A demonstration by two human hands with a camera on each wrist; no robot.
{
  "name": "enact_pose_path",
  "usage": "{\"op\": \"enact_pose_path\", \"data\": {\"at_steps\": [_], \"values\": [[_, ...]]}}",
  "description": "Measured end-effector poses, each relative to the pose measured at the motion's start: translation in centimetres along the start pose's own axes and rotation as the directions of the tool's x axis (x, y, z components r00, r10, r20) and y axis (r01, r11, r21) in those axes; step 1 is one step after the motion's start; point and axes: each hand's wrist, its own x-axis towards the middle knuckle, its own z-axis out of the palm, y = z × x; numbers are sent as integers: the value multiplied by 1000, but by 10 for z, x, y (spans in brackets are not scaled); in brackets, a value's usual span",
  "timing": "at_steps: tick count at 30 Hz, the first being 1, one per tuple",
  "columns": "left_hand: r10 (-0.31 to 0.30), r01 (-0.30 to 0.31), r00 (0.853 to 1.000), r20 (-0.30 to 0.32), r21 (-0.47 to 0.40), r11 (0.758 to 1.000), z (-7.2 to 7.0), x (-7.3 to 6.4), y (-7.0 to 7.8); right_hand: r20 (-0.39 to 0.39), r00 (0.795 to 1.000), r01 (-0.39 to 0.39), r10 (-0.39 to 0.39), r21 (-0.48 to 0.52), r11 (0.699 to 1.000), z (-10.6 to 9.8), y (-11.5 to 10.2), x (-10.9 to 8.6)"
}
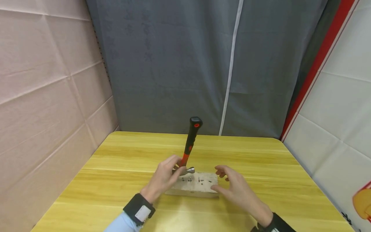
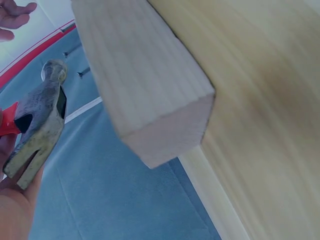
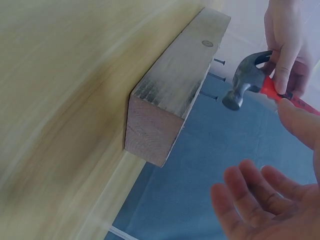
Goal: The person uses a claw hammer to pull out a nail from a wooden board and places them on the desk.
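My left hand (image 1: 164,176) grips a claw hammer (image 1: 191,138) low on its red and black handle, close to the metal head. The handle points up, and the head hangs over the left part of a pale wooden block (image 1: 191,194). In the right wrist view, several nails (image 3: 216,77) stick up from the block's top face. My right hand (image 1: 236,187) hovers at the block's right end, fingers loosely bent and thumb apart, with nothing in it. The left wrist view shows the hammer's claw (image 2: 30,155) close up beside the left palm.
The block lies on a yellow wood-grain table (image 1: 116,167). A grey curtain (image 1: 174,64) hangs behind the table's far edge. Pale cloth walls (image 1: 52,80) stand at both sides, the right one with a red border (image 1: 318,64).
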Motion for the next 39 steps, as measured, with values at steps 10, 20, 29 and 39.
{"op": "enact_pose_path", "data": {"at_steps": [10,20,29,39], "values": [[-9,10,1000,12,-65,998,6,6,8,-32,996,79,-79,-5,997,9,-3,4],[-5,11,999,41,-130,991,14,9,13,-72,978,196,-196,-6,981,19,-7,9],[24,-12,998,58,-199,980,20,12,20,-126,961,248,-246,-3,969,24,-12,13],[37,-18,997,75,-235,972,29,13,27,-127,957,270,-260,70,960,33,-13,19]]}}
